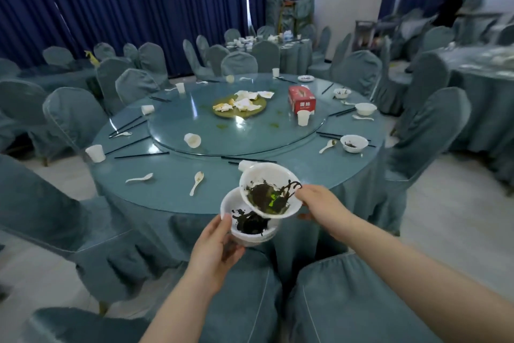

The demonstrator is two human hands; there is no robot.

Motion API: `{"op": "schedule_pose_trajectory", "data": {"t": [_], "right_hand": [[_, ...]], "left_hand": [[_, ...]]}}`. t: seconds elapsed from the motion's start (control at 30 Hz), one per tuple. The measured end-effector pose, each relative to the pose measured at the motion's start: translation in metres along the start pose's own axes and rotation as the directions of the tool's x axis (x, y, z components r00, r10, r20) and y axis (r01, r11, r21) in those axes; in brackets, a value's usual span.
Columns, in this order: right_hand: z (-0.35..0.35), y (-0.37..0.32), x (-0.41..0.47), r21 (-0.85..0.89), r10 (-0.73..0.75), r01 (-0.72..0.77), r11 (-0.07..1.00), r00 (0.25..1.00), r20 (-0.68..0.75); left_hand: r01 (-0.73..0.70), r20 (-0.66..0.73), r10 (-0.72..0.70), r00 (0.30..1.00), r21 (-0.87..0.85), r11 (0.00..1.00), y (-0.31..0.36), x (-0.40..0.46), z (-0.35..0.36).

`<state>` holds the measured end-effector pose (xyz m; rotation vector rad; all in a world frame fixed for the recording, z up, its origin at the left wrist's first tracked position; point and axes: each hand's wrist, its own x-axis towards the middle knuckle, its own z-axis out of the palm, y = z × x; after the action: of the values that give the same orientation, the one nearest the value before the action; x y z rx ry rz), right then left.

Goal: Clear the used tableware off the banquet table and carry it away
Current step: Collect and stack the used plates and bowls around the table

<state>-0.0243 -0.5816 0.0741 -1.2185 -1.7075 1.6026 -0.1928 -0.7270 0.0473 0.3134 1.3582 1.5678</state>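
Note:
My left hand (214, 248) grips a white bowl (236, 231) smeared with dark leftovers, held in front of the round banquet table (172, 192). My right hand (319, 206) holds a second dirty white bowl (267, 178) by its rim, tilted over the first one. On the table lie more used bowls (353, 143), paper cups (95, 153), white spoons (196, 182) and black chopsticks (141, 154). A green plate (239, 107) with crumpled napkins sits on the glass turntable (236, 134).
A red tissue box (301, 99) and a cup (303, 118) stand on the turntable. Covered chairs (345, 301) ring the table, two right below my arms. Other laid tables stand behind and to the right, where a person (452, 0) moves.

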Motion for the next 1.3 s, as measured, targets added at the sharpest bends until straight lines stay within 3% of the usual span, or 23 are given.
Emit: {"op": "schedule_pose_trajectory", "data": {"t": [0.23, 0.4, 0.6, 0.77, 1.0, 1.3], "right_hand": [[-0.021, 0.005, -0.106, -0.049, -0.033, 0.023, 0.999, 0.976, -0.215], [-0.074, 0.012, -0.152, 0.122, -0.005, 0.045, 0.992, 0.95, -0.313], [-0.179, 0.046, -0.215, 0.279, 0.097, -0.007, 0.96, 0.945, -0.311], [-0.306, 0.088, -0.276, 0.298, 0.126, -0.034, 0.954, 0.947, -0.294], [-0.465, 0.135, -0.34, 0.306, 0.128, -0.033, 0.952, 0.946, -0.296], [-0.587, 0.173, -0.326, 0.342, 0.133, 0.025, 0.939, 0.894, -0.429]], "left_hand": [[-0.018, 0.243, -0.008, 0.97, 0.105, 0.994, -0.021, -0.069, 0.041], [-0.064, 0.356, -0.008, 0.935, 0.19, 0.98, -0.034, -0.099, 0.092], [-0.038, 0.472, -0.114, 0.874, 0.3, 0.953, -0.079, -0.131, 0.193], [-0.055, 0.586, -0.188, 0.788, 0.371, 0.927, -0.143, -0.164, 0.296], [0.039, 0.643, -0.274, 0.716, 0.355, 0.934, -0.234, -0.205, 0.439], [0.173, 0.529, -0.284, 0.8, 0.249, 0.953, -0.288, -0.181, 0.542]]}}
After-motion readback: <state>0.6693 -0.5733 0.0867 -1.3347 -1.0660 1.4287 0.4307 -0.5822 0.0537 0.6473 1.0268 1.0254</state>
